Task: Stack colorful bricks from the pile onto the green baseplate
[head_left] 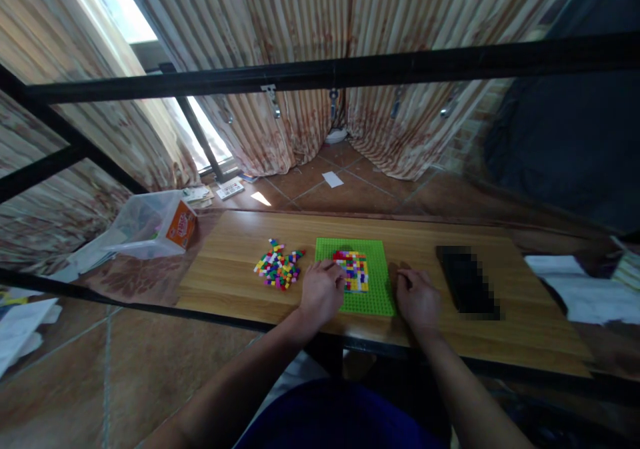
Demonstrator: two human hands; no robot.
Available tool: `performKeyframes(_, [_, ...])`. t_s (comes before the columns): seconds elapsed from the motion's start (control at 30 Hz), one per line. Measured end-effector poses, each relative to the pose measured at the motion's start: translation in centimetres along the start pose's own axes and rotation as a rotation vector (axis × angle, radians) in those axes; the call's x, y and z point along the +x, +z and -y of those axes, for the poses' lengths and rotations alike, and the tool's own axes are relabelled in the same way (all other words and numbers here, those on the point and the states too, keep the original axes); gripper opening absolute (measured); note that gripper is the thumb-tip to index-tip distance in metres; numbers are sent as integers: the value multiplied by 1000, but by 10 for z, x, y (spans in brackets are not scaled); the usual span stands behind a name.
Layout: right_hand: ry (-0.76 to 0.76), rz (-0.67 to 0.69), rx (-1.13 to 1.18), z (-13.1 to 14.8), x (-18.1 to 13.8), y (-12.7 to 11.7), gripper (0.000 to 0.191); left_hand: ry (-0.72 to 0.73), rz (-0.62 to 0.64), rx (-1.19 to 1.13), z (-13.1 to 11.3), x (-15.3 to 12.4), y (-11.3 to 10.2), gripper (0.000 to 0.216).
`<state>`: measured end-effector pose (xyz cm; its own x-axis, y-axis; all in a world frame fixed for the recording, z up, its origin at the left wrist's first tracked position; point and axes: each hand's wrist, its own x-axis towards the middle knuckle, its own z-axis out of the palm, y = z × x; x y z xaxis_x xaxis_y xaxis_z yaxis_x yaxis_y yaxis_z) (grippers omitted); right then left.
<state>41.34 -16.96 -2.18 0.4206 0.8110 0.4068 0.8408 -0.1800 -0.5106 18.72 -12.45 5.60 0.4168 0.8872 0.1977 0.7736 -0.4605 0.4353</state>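
A green studded baseplate (pixel 377 302) lies on the wooden table in front of me. On it sits a block of small coloured toy bricks (pixel 356 272), in red, yellow, white, purple and other colours. My left hand (pixel 323 290) reaches over the plate's left edge, its fingers bent together at the left side of the built bricks. Whether a brick is between those fingertips is hidden. Just right of the plate, my right hand (pixel 419 299) rests on the table with its fingers curled in and no brick visible in them. Left of my left hand spreads a pile of loose bricks (pixel 280 266).
A dark, partly pixelated object (pixel 465 282) lies on the table's right side. Beyond the left end stands a clear plastic box (pixel 150 226) with an orange label. A black metal bar (pixel 320 72) crosses ahead, before striped curtains (pixel 300 22). Papers (pixel 575 286) lie at the right.
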Motion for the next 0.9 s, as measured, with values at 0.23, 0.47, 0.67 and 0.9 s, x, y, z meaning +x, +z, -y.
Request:
performKeyframes(0.23, [0, -7, 4, 0, 0, 0, 35, 10, -37, -36, 4, -4, 3, 12])
performKeyframes(0.47, [-1, 2, 14, 0, 0, -1, 34, 187, -42, 142, 9, -17, 7, 21])
performKeyframes(0.67, [-3, -2, 13, -1, 0, -1, 35, 234, -53, 162, 14, -30, 15, 34])
performKeyframes(0.9, [1, -2, 8, 0, -1, -2, 34, 262, -127, 229, 18, -45, 29, 43])
